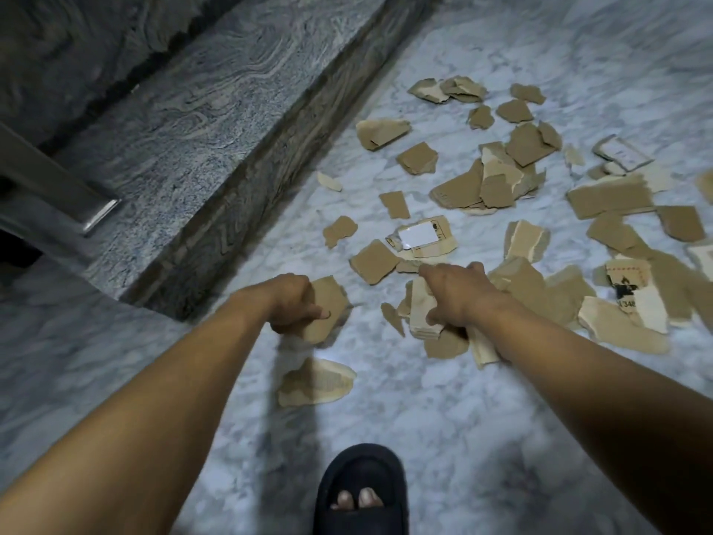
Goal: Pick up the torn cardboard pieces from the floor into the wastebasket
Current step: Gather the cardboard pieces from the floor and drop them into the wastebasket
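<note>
Several torn brown cardboard pieces [497, 179] lie scattered over the marble floor [405, 403], mostly to the centre and right. My left hand [291, 303] grips one brown piece [328, 303] just above the floor. My right hand [455, 295] holds a stack of pale torn pieces [424, 314]. A loose piece [316, 382] lies below my left hand. A piece with a white label [422, 237] lies just beyond my hands. No wastebasket is in view.
A raised grey granite step [181, 156] runs diagonally along the left side. A metal bar [96, 214] juts over it at far left. My foot in a dark slipper [360, 492] stands on the floor at bottom centre.
</note>
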A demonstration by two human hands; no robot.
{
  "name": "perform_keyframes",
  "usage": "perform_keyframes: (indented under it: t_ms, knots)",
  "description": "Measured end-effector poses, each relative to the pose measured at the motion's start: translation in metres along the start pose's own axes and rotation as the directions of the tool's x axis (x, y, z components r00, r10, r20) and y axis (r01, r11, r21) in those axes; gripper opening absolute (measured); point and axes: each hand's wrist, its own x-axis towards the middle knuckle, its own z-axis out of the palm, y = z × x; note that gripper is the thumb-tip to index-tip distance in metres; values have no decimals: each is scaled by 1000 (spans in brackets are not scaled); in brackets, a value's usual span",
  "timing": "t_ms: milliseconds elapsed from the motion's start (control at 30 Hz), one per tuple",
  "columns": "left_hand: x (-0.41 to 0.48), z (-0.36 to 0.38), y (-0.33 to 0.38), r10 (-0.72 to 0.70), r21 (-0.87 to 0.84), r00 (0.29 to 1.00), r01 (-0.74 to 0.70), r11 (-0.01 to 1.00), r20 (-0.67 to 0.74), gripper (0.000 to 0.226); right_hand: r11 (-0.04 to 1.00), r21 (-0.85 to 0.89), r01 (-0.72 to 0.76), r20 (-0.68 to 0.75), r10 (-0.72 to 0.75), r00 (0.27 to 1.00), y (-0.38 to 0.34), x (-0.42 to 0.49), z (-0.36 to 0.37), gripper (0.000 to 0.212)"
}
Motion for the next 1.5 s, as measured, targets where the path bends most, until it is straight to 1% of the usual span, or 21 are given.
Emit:
perform_keyframes:
  t_ms: [67, 133, 233, 267, 333, 400, 500, 567, 600, 700, 800, 867, 933, 1067, 1167, 1233, 1300, 1333, 1400, 1433, 1500]
  knots:
    - [-18, -10, 1, -14, 75, 996, 7, 997, 92, 64, 999, 8, -33, 28, 33, 999, -1, -2, -13, 55]
    - [-34, -5, 6, -34, 133, 985, 11, 991, 170, 74, 997, -25, -69, 51, 70, 996, -8, -4, -23, 55]
    - [-46, 32, 21, 27, 153, 978, -59, 987, 206, 83, 981, -131, -141, 64, 150, 987, -24, -4, -33, 68]
    - [-50, 49, 25, 60, 179, 980, -95, 979, 190, 82, 976, -151, -158, 61, 169, 984, -30, -4, -35, 71]
    - [-53, 80, 28, 133, 280, 987, -153, 948, 92, 77, 971, -160, -178, 71, 192, 979, -38, -3, -36, 74]
    - [-53, 96, 25, 175, 322, 985, -168, 932, 8, 77, 971, -148, -188, 86, 202, 976, -42, -1, -32, 74]
    - [-47, 94, 19, 152, 218, 988, -146, 965, -8, 80, 969, -161, -186, 76, 200, 977, -44, -1, -27, 76]
    - [-42, 93, 16, 113, 116, 994, -113, 987, 6, 75, 962, -198, -187, 36, 198, 980, -45, -2, -26, 74]
    - [-39, 93, 16, 105, 94, 994, -107, 990, 23, 69, 956, -216, -197, 15, 204, 979, -45, -3, -27, 72]
    - [-35, 93, 12, 60, 129, 995, -70, 989, 81, 50, 941, -228, -249, -24, 251, 968, -36, -4, -34, 70]
    - [-37, 91, 10, 56, 182, 994, -73, 981, 93, 55, 933, -203, -298, -23, 300, 954, -19, -7, -45, 73]
    - [-39, 90, 7, 75, 163, 995, -84, 983, 60, 65, 929, -184, -321, -30, 321, 947, -7, -11, -48, 74]
    - [-41, 87, 3, 68, 94, 997, -70, 993, 32, 70, 930, -153, -334, -29, 333, 942, 0, -16, -46, 74]
    - [-44, 79, 4, 26, -15, 1000, -26, 1000, -12, 54, 949, -73, -306, -11, 306, 952, 7, -25, -34, 75]
    - [-38, 63, 15, -27, -233, 993, 1, 972, -111, 47, 968, 6, -252, 21, 252, 967, 16, -31, -31, 72]
    - [-30, 43, 30, -25, -349, 980, -46, 936, -197, 49, 980, 9, -198, 27, 198, 980, 26, -37, -36, 67]
    - [-20, 22, 51, 24, -342, 968, -111, 933, -249, 52, 988, -27, -150, 47, 151, 987, 40, -46, -43, 62]
    - [-16, 13, 60, 53, -307, 962, -137, 942, -268, 48, 990, -51, -134, 63, 137, 989, 46, -51, -45, 60]
    - [-4, -4, 79, 134, -204, 951, -195, 959, -279, 33, 987, -87, -135, 91, 143, 986, 64, -63, -48, 57]
    - [2, -10, 83, 159, -170, 952, -208, 963, -262, 30, 986, -90, -138, 116, 148, 982, 71, -68, -46, 59]
    - [20, -20, 87, 193, -97, 959, -216, 972, -207, 37, 988, -73, -139, 145, 148, 978, 88, -76, -39, 77]
